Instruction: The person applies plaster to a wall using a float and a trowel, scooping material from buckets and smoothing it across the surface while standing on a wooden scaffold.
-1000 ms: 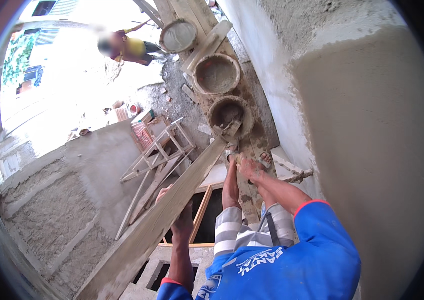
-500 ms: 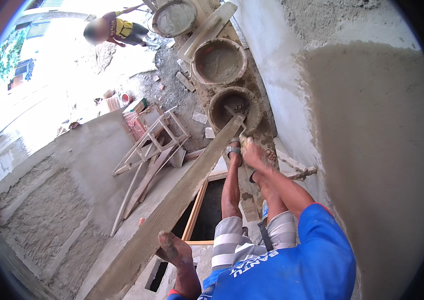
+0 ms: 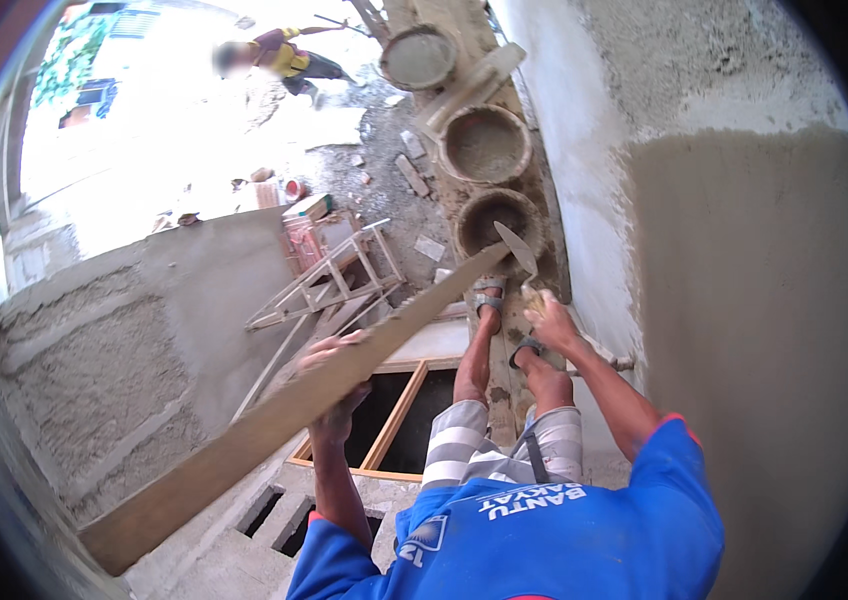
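My left hand (image 3: 336,395) grips a long wooden board (image 3: 264,435), its fingers wrapped around the board's edge. The board slants from the lower left up to the right, and its far end comes over the near edge of a mortar bucket (image 3: 462,232). In my right hand (image 3: 552,322) is the handle of a pointed trowel (image 3: 515,243). The trowel's blade is at the board's far end, in front of the bucket. Some dark mortar shows inside the bucket, partly hidden by blade and board.
I stand on a narrow plank walkway (image 3: 504,360). Beyond the bucket are two round basins (image 3: 447,150) of grey mix. A framed opening (image 3: 399,415) is left of my legs. The partly plastered wall (image 3: 734,300) rises right. A wooden frame (image 3: 329,275) leans left; another person (image 3: 289,60) stands far off.
The trowel has come up out of the bucket to the board's end. My left hand has moved up along the board, and the board has tilted flatter. My view has shifted.
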Demonstrator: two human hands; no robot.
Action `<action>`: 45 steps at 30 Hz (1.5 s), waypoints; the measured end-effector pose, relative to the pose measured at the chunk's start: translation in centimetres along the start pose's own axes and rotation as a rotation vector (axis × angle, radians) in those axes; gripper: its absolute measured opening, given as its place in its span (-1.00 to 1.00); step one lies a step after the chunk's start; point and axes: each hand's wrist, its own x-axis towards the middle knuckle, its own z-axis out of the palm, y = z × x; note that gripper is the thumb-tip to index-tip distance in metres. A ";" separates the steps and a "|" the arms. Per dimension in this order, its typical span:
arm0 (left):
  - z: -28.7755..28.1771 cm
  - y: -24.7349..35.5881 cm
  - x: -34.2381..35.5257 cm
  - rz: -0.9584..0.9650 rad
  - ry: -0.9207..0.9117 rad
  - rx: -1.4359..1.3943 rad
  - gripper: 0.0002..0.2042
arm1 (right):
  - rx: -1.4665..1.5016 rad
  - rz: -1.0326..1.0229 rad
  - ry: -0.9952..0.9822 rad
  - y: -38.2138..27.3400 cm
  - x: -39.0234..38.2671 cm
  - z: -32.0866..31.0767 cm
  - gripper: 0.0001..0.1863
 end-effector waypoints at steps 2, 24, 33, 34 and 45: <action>-0.5 -0.1 1.3 0.133 -0.254 -0.070 -0.59 | -0.005 -0.129 -0.011 -3.6 -4.7 -5.1 -0.44; 7.1 0.8 -5.3 0.021 -0.013 -0.413 -0.32 | -0.197 -0.844 -0.249 -16.1 -29.0 -13.6 -0.49; 5.3 1.2 -6.2 0.046 0.100 -0.309 -0.40 | -0.390 -0.546 -0.185 -4.6 -10.5 -3.6 -0.64; 5.2 0.5 -5.7 0.055 0.078 -0.303 -0.42 | -0.392 -0.522 -0.177 -3.1 -7.7 -2.9 -0.64; -0.2 -3.8 1.1 0.097 -0.259 -0.404 -0.59 | -0.457 0.063 -0.054 6.3 17.6 1.4 -0.67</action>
